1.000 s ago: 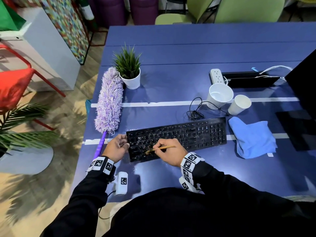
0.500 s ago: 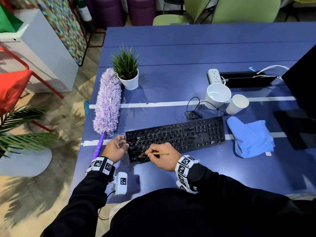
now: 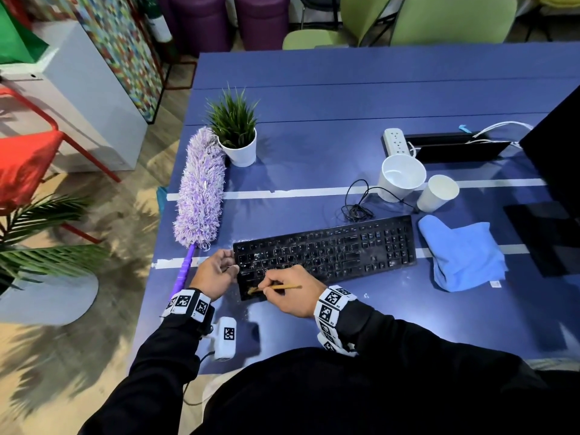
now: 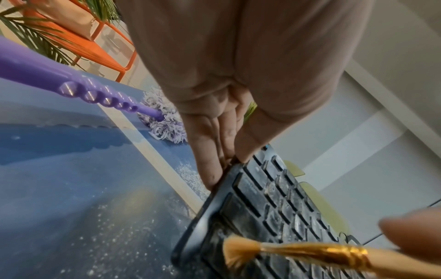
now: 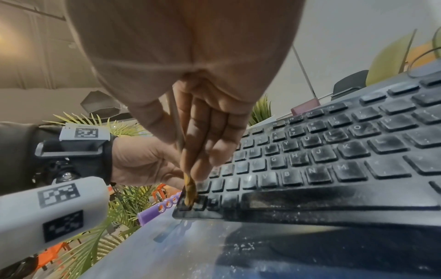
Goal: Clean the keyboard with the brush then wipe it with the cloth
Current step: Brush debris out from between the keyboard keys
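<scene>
1. Head view: the dusty black keyboard lies on the blue bench; the blue cloth lies just right of it.
2. Left wrist view: the left hand grips the keyboard's left end, fingers under, thumb on top.
3. Right wrist view: the right hand pinches the paintbrush, bristles on the keyboard's near-left corner keys.

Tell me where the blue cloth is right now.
In the head view the blue cloth lies on the table just right of the keyboard, nearer than the two white cups.
</scene>
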The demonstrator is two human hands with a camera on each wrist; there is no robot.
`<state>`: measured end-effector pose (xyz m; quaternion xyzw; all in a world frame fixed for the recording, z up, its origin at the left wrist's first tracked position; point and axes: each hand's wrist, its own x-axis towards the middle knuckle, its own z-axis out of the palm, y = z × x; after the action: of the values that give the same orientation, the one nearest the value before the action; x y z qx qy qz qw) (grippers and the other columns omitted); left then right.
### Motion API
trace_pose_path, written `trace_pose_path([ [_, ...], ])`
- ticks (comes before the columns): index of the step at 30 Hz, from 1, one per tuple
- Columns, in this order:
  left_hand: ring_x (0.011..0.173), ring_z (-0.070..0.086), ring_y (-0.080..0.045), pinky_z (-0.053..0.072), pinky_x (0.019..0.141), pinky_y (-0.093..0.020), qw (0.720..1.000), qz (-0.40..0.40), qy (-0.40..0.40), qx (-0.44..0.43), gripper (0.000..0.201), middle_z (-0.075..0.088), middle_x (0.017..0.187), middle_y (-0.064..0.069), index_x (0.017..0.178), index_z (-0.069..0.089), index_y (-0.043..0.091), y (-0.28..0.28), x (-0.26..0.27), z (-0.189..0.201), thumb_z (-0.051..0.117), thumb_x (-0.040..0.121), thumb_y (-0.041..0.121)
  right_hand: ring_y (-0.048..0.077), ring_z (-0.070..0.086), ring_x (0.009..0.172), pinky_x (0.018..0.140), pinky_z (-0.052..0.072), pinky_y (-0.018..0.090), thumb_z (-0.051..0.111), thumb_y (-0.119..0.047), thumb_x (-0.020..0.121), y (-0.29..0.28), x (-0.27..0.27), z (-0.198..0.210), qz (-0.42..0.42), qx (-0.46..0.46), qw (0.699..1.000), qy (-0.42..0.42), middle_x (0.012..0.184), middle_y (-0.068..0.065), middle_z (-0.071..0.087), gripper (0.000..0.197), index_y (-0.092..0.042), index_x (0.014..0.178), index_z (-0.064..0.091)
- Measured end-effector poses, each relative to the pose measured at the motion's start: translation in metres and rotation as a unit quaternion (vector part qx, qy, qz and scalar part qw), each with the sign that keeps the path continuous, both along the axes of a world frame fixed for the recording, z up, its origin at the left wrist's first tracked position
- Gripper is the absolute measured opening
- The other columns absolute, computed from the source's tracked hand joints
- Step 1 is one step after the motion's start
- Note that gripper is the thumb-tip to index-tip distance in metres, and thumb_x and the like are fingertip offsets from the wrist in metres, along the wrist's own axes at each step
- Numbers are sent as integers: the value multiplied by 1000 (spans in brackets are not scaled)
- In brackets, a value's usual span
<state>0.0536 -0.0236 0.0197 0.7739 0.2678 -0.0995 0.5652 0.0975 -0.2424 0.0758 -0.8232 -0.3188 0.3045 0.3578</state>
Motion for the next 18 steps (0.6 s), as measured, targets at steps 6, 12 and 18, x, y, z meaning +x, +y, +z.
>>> trace_pose_path([
  [6,93,64,-25,57,81,-40,1000,4,-7,-4,24,66,106,-14,112,53,11,0,2,0,54,92,-4,18,60,56,59,53,25,57,-24,91,0,-2,0,8,3,1000,-1,70,-7,69,16,-23,97,71],
  [12,88,61,-26,58,64,-22,1000,-2,-23,0,28,62,101,-21,117,51,1,0,2,-1,51,92,-9,1,55,54,59,48,11,57,-20,90,3,-5,1,25,-2,1000,-5,68,-13,64,18,-18,98,73],
  [18,82,61,-21,57,63,-19,1000,-7,-25,-2,30,63,90,-9,99,53,18,-3,-1,5,51,91,-11,4,56,53,63,50,19,59,-22,86,-7,8,4,-28,-20,999,-16,73,-9,69,14,-21,90,73],
])
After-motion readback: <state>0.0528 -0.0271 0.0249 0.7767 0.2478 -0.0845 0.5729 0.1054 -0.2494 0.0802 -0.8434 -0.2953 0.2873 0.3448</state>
